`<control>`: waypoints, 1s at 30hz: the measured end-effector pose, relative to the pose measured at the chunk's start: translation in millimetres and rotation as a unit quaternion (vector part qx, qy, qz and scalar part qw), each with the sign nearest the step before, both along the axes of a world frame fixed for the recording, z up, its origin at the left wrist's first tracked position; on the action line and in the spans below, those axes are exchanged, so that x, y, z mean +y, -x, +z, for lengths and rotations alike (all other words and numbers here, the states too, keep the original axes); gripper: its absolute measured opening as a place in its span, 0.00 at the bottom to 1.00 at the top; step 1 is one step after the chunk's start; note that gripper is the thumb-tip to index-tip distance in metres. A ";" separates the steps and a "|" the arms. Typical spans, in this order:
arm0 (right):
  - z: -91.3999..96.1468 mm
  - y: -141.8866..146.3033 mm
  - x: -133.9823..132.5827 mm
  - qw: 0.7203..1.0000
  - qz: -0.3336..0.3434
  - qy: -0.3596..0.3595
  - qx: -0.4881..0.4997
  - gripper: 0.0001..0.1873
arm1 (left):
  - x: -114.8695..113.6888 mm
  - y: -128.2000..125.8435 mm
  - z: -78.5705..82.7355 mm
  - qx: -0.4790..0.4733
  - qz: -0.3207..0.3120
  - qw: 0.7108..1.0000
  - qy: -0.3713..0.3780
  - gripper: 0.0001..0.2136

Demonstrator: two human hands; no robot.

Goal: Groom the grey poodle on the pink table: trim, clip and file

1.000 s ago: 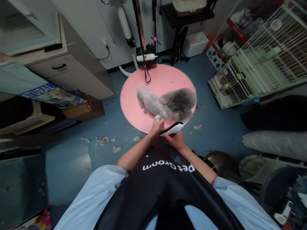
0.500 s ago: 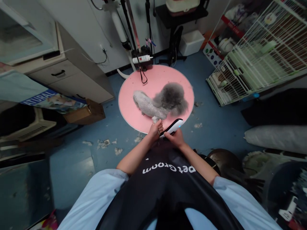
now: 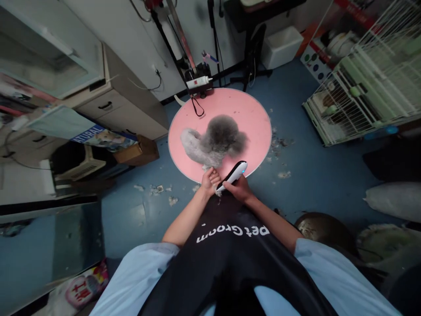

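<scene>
A grey dog [image 3: 200, 147] is on a round pink table [image 3: 253, 114], its body clipped short and its head [image 3: 222, 131] fluffy. At the near edge, my left hand [image 3: 210, 181] is closed around one of the dog's legs, and the paw is hidden in the fingers. My right hand [image 3: 240, 188] grips a white and black hair clipper [image 3: 234, 174] with a small blue light. The clipper's front end points down and left, close beside my left hand. A small tuft of fur hangs below that end, over my black apron [image 3: 230, 254].
A white bottle [image 3: 198, 82] and a black loop [image 3: 197, 107] are at the table's far edge. Cut fur [image 3: 173, 201] lies scattered on the blue floor. A wire cage [image 3: 342, 96] stands right; cabinets [image 3: 112, 96] and a cardboard box [image 3: 136, 151] are left.
The dog's fluffy head has moved left, nearer its body. Both hands keep their hold, and the clipper has dipped slightly left and down. The camera view has shifted.
</scene>
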State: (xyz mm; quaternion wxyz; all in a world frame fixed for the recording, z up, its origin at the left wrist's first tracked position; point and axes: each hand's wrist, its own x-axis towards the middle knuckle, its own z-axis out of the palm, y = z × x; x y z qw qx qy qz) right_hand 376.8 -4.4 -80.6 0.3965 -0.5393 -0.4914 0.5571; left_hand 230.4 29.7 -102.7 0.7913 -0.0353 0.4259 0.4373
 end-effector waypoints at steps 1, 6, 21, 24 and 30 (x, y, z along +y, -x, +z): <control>-1.3 -2.5 1.4 1.000 -0.003 0.002 0.000 0.12 | -0.2 -1.9 -0.4 0.005 0.009 1.000 -0.001 0.16; -14.2 -14.2 8.8 0.999 0.014 0.017 0.044 0.11 | -2.9 -9.8 -2.9 0.045 0.038 0.998 -0.003 0.18; -64.9 -23.4 11.6 0.953 -0.076 0.150 0.252 0.14 | -12.5 -26.6 -20.4 0.044 0.142 0.987 -0.061 0.17; -65.0 -23.7 10.8 0.939 -0.088 0.165 0.288 0.14 | -13.4 -27.8 -21.8 0.021 0.160 0.985 -0.065 0.16; -66.0 -28.7 10.3 0.928 -0.065 0.193 0.312 0.15 | -4.8 -28.8 -30.4 0.056 0.126 0.990 -0.012 0.16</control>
